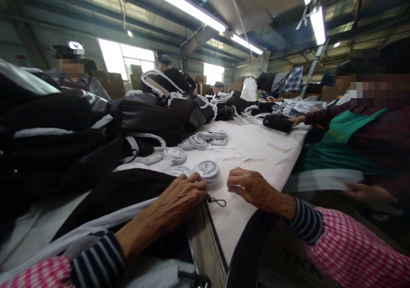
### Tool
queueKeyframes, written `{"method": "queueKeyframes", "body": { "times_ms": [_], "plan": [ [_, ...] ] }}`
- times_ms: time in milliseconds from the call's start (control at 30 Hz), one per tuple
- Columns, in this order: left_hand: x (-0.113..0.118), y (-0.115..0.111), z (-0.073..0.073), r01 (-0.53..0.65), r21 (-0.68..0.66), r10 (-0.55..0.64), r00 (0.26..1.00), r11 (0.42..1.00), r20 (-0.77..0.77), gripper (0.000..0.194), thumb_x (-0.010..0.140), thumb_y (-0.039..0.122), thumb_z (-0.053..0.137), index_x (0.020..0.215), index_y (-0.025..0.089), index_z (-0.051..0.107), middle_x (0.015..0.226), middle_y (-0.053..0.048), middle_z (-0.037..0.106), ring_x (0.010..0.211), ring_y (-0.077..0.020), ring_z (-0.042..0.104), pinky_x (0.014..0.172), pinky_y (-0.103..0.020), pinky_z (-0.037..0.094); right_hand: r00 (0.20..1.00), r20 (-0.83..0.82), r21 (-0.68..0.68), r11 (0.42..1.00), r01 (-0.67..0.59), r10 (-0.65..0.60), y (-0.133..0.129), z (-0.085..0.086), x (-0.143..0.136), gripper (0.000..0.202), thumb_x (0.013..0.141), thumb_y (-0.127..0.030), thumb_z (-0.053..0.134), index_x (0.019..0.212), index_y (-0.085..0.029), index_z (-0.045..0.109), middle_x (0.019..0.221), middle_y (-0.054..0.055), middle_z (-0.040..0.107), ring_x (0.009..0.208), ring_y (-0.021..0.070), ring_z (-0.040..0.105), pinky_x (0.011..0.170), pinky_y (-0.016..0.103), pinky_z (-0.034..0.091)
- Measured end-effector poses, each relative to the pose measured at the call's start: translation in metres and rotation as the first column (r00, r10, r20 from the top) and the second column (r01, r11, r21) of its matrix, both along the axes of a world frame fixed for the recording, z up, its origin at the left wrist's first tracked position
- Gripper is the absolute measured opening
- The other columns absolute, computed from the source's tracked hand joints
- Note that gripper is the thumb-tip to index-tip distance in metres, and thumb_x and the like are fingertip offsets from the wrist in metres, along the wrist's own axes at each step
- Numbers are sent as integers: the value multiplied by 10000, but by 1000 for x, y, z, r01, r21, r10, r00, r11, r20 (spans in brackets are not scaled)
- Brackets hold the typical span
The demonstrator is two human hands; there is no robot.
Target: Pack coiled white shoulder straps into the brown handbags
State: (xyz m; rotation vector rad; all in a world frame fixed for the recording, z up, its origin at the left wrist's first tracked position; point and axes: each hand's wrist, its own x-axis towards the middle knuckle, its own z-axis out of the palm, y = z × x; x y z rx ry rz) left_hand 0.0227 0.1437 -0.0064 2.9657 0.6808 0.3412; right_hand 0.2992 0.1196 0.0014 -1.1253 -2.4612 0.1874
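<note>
My left hand [184, 196] is closed at the edge of a black bag [128, 190], its fingertips bent over the dark material. A metal snap hook [218, 202] on a short black piece sticks out beside those fingers. My right hand [251, 187] hovers to the right over the white table, fingers curled in and no object showing between them. Below the hands lies an open zipper edge [194, 254] beside a grey streaked strip [208, 241]. White-wrapped coiled straps [206, 170] lie just beyond my left hand.
Black bags [147, 117] are heaped along the left. More coils [198, 141] lie on the white-covered table [256, 141]. At right, a co-worker in a green apron [342, 138] touches a small black bag [277, 123] and holds a white strip [326, 180]. Other people stand farther back.
</note>
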Motion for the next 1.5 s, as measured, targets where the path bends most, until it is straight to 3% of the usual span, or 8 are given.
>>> {"method": "queueKeyframes", "body": {
  "times_ms": [467,667,967,1233,1500],
  "plan": [
    [-3,4,-4,22,-6,-21,999,1000,33,195,1058,219,539,871,204,591,1006,-1,650,968,-207,493,785,-395,261,986,-155,-158,984,-83,58,-1,5,2,192,966,-215,631,785,-190,690,833,28,652,824,173,602,776,279,439],
    [-7,11,-14,33,-7,-32,998,999,47,193,1072,283,518,911,210,595,1024,-8,634,979,-203,499,826,-382,295,989,-128,-134,986,-96,79,-6,7,-9,215,985,-219,591,799,-193,695,853,42,657,831,176,608,777,278,445],
    [-6,9,-10,27,-6,-27,999,1000,38,192,1062,258,539,882,206,576,1017,2,628,976,-204,489,820,-375,289,986,-164,-133,991,-30,8,4,-2,7,170,952,-199,628,789,-191,676,827,25,649,780,165,592,755,274,436],
    [-7,14,-16,42,-15,-41,998,999,38,175,1067,262,525,913,210,589,1034,-8,636,972,-213,475,787,-402,252,986,-158,-131,988,-81,60,-1,1,-8,186,968,-197,607,800,-188,687,848,34,661,796,164,615,761,268,445],
    [-5,9,-12,13,-1,-13,1000,1000,13,110,1044,241,581,940,210,602,1033,5,634,975,-206,484,804,-397,263,925,-372,-334,920,-207,74,-10,7,-33,142,941,-148,594,896,-176,726,798,0,683,752,139,623,746,238,473]
  ]
}}
